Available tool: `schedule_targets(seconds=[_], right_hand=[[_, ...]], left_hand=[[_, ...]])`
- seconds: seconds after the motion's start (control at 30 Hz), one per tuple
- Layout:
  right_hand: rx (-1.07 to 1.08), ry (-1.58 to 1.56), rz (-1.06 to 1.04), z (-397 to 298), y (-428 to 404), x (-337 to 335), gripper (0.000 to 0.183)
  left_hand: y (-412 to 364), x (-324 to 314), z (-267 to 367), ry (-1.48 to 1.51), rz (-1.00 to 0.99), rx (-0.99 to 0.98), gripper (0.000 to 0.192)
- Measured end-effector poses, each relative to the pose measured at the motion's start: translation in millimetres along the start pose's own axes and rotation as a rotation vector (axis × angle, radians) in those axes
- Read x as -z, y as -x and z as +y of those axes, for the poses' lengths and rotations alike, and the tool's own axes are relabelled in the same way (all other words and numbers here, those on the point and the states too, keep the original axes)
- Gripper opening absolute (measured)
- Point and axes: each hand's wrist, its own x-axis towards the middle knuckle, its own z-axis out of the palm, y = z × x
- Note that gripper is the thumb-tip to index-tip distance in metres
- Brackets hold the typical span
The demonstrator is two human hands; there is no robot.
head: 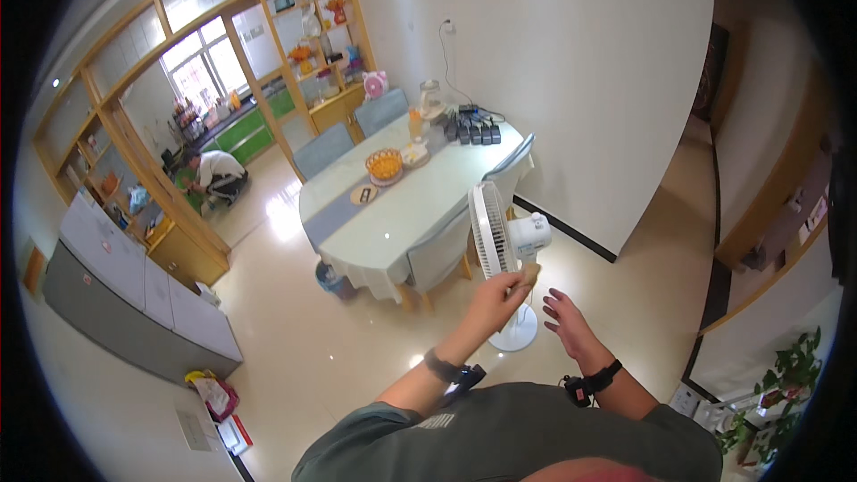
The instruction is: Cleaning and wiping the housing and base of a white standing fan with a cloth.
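Note:
A white standing fan (494,231) is in front of me, its grille turned to the left and its round base (514,333) on the floor. My left hand (502,298) pinches a small tan piece (531,274), possibly a cloth, just below the fan's motor housing (532,233). Whether that piece touches the fan's pole is unclear. To the right of the pole, my right hand (569,325) is apart from the fan, its fingers spread and holding nothing. Both wrists wear black straps with small devices.
A dining table (361,241) with a pale cloth bears a woven basket (384,164) and several black devices (473,130). One chair (440,258) stands close to the fan. A bin (335,280) is under the table's edge. A person (217,174) squats in the kitchen. Potted plants (790,368) are at right.

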Motion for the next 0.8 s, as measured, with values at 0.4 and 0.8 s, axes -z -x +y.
schedule_targets(seconds=[0.4,0.8], right_hand=[[0.048,-0.919,-0.317,5.4,-8.6,6.7,0.069],[0.388,-0.719,-0.319,-8.8,-21.4,33.3,0.049]], left_hand=[[-27.0,-84.3,45.4,-0.418,-0.065,-0.527,0.020],[-31.0,-94.6,81.3,-0.283,-0.291,-0.399,0.028]])
